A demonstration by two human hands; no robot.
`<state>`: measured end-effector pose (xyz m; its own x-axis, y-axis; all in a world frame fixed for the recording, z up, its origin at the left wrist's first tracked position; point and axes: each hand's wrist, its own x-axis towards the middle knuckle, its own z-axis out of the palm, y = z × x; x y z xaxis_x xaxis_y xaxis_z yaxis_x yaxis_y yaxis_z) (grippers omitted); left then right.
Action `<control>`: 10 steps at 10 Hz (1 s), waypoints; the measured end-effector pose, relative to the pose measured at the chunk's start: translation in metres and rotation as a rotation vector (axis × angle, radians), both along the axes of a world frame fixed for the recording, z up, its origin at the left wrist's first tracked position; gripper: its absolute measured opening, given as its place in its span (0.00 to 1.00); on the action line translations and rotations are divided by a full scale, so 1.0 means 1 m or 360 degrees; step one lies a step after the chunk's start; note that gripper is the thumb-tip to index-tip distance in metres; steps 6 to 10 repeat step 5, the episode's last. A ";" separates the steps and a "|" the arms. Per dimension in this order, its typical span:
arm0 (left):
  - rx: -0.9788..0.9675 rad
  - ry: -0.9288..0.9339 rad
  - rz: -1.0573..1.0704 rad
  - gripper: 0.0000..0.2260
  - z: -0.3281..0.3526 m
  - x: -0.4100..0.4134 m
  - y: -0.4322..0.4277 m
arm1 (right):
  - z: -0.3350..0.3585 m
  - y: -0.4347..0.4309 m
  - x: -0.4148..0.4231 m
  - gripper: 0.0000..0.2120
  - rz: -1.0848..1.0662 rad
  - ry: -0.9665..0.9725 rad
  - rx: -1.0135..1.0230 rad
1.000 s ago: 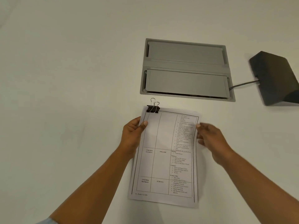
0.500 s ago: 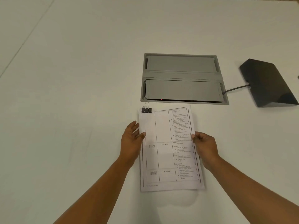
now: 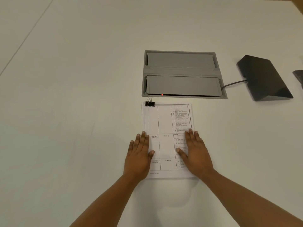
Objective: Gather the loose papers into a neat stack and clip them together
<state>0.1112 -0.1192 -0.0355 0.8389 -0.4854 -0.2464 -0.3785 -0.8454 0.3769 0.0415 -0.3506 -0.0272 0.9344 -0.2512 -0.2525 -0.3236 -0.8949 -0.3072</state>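
A stack of printed papers (image 3: 165,122) with a ruled table lies flat on the white table (image 3: 73,112), squared up. A black binder clip (image 3: 149,103) grips its top left corner, silver handles pointing away from me. My left hand (image 3: 139,156) rests palm down across the stack's left edge, fingers together and flat. My right hand (image 3: 195,153) lies palm down on the stack's right side, thumb spread toward the middle. Neither hand grips anything.
A grey recessed cable box (image 3: 182,74) with two flaps and a small red light sits just beyond the papers. A black wedge-shaped device (image 3: 264,77) with a cable stands to the right. Another dark object (image 3: 299,76) peeks in at the right edge.
The stack was held at its sides by both hands and has been set straight on the table. Both hands have since flattened palm down onto it.
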 end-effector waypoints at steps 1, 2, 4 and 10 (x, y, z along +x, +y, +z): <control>0.0021 -0.0034 -0.0034 0.28 -0.001 0.004 -0.001 | -0.003 -0.002 0.004 0.42 0.0013 -0.0026 0.0015; 0.0059 -0.0039 -0.0031 0.28 -0.002 0.000 -0.001 | -0.004 -0.002 0.002 0.44 -0.0024 -0.0046 0.0099; 0.0089 0.0057 -0.0044 0.30 0.006 0.001 -0.001 | 0.007 -0.003 0.005 0.45 -0.0138 -0.0081 0.0395; 0.0100 0.0075 0.0006 0.36 0.022 0.005 0.001 | 0.026 -0.003 0.001 0.43 -0.0283 -0.0168 0.0558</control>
